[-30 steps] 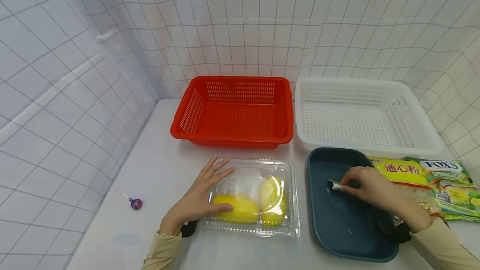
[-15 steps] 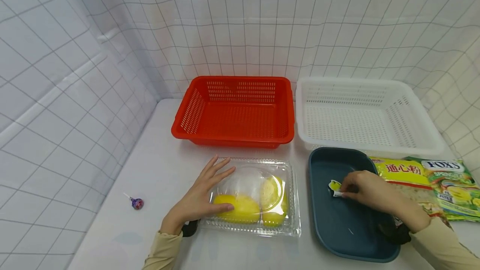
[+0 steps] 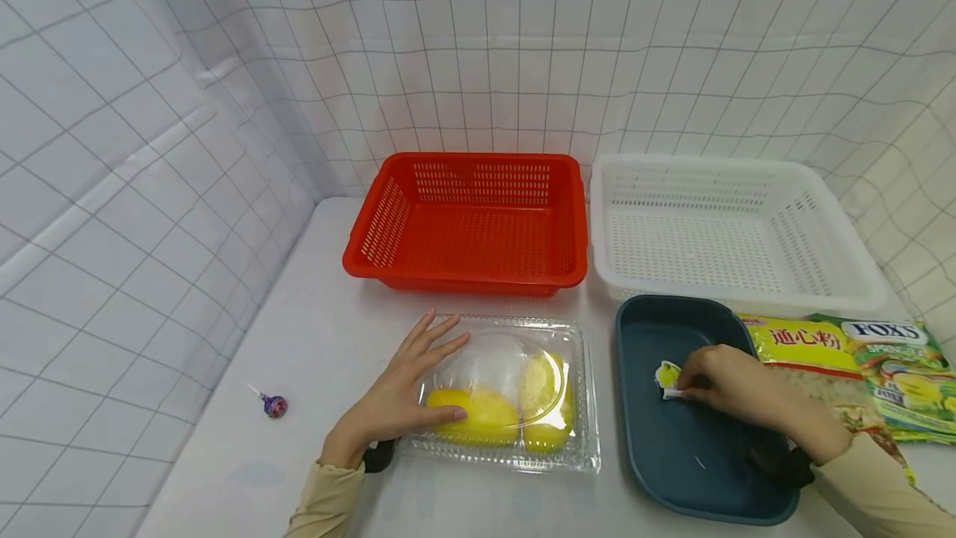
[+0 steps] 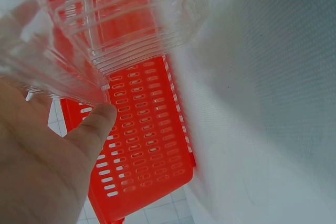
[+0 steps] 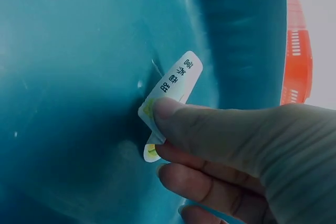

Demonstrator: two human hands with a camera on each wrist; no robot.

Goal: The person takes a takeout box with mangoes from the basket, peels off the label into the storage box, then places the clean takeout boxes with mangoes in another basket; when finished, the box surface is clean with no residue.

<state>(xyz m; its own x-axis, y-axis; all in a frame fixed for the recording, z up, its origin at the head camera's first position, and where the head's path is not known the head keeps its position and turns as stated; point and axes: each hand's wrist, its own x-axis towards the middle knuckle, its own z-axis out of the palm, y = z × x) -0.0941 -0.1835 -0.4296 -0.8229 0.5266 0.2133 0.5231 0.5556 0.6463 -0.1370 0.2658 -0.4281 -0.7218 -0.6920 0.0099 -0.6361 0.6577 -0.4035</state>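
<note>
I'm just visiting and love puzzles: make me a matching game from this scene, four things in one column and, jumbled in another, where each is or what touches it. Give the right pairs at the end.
Things:
1. Red basket
2. Small printed label
3. Lollipop
4. Clear plastic box

Places and states:
A. On the table, out to the left of both hands
B. Has yellow things inside and the left hand on it
C. At the back, left of the white basket
D. Pinched by the right hand

Right pairs: 1-C, 2-D, 3-A, 4-B
</note>
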